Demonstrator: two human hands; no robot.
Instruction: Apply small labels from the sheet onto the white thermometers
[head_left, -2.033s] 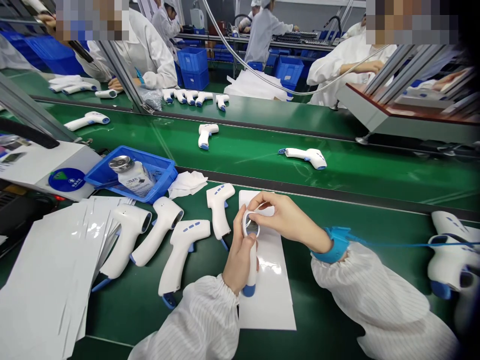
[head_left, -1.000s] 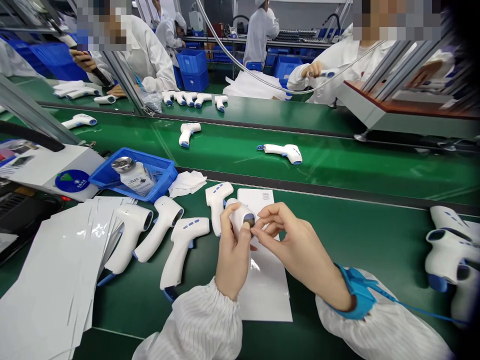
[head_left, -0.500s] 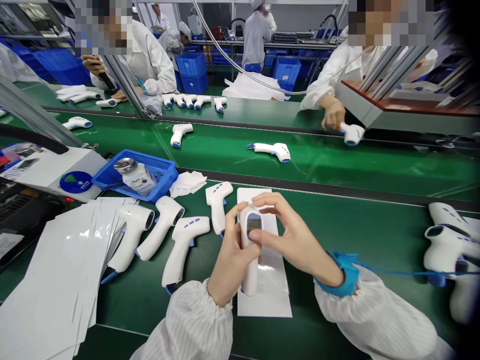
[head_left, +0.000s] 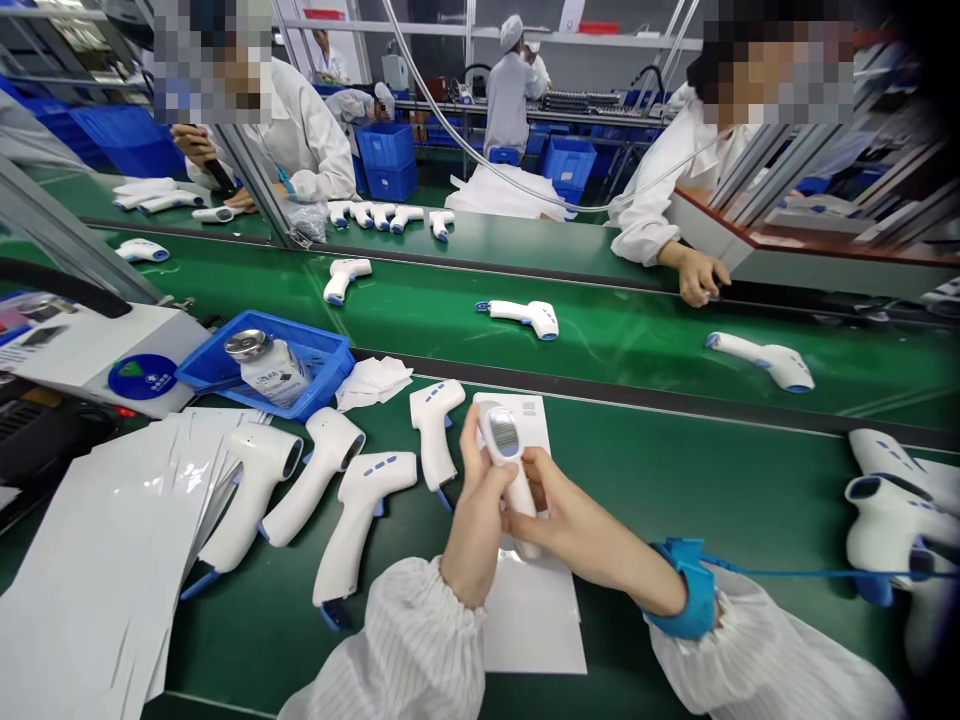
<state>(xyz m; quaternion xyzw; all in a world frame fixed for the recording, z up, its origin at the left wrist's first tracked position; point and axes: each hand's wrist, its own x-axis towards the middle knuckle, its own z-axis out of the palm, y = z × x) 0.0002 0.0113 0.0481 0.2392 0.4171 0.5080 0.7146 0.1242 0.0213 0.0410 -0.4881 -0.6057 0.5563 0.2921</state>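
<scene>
A white infrared thermometer [head_left: 504, 434], its grey display facing up, is held between my two hands. My left hand [head_left: 477, 515] wraps its left side, with the thumb lying across the body below the display. Around the handle, lower down, close the fingers and thumb of my right hand [head_left: 562, 515]. A blue wrist strap with a cord circles my right wrist. Under the held thermometer lies a white paper sheet [head_left: 532, 635]. To its left are several more thermometers, such as one with blue buttons [head_left: 367, 510] and one near the sheet [head_left: 433, 430].
A blue tray [head_left: 330, 375] holds a metal-capped bottle; a stack of white sheets [head_left: 90, 560] lies at left. More thermometers [head_left: 892, 515] sit at right. Thermometers lie on the green conveyor [head_left: 420, 300]. Across it, a co-worker's hand [head_left: 697, 275] rests near the belt edge.
My right hand has moved from the display end down to the handle, and the thermometer has tilted. The co-worker at right has let go of a thermometer, now on the belt. Belt thermometers shifted left.
</scene>
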